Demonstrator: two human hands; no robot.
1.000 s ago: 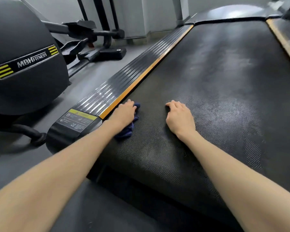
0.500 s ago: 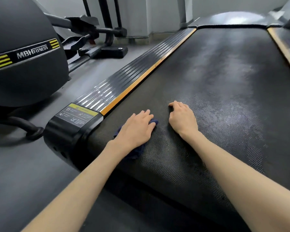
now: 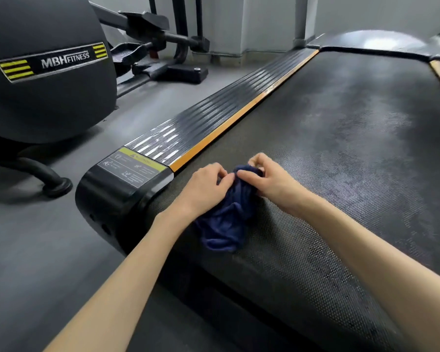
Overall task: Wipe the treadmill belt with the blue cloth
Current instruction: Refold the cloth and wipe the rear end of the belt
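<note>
— What's changed from a moment ago?

— Half a second back the left hand lay flat on the blue cloth, covering nearly all of it. The right hand rested on the treadmill belt by itself, a little apart. Now the two hands have come together on the cloth.

— Holding it?

— Yes, both. Fingers curled, each hand pinching the cloth's far end, their fingertips almost meeting over it. Neither palm is flat any more.

— And the cloth itself?

— Far more of it shows. It's bunched into a crumpled, longish lump rather than squashed under a palm. It sits on the belt at the near left corner, close to the orange-edged side rail and the end cap with its warning label.

— Which way does it run?

— Its long axis goes roughly along the belt's length. The far end is gathered at the fingers, and the near end trails back towards the person and the belt's rear edge, leaning a touch left. That near end lies on the belt; whether the far end is lifted clear, I can't tell.

— Anything else about?

— The dark MBH Fitness machine stands on the grey floor to the left, well apart from the treadmill.
</note>
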